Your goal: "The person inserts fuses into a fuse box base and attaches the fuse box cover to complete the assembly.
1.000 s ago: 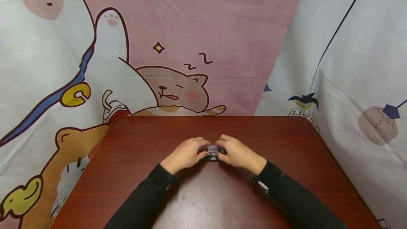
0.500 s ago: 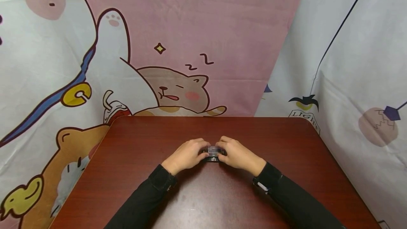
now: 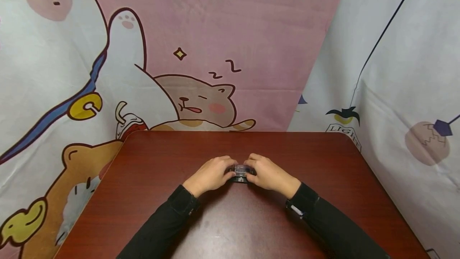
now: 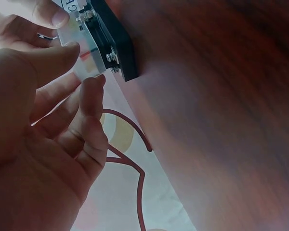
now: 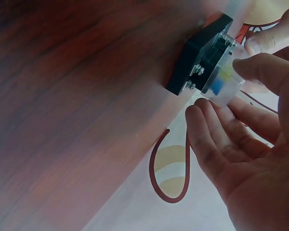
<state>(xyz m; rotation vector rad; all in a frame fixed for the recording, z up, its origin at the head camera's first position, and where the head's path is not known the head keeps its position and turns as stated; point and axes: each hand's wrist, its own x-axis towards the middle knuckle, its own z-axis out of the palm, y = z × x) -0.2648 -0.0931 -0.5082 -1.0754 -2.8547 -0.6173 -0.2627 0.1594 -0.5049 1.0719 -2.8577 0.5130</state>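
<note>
A small device with a black base (image 3: 240, 180) and a clear plastic cover (image 3: 241, 169) sits on the table between the two hands. Metal screws (image 5: 198, 70) stick up along the base in the right wrist view. My left hand (image 3: 211, 175) pinches the cover's left side, its thumb in front and fingers behind. From the opposite side, my right hand (image 3: 271, 176) pinches the cover the same way. Through the clear plastic in the left wrist view, small red and green marks show. Fingers hide both ends of the device in the head view.
The device rests on a reddish-brown wooden table (image 3: 230, 223), whose far edge runs a short way beyond the hands. A cartoon-printed cloth (image 3: 266, 51) hangs behind and around the table. Dark sleeves cover both forearms.
</note>
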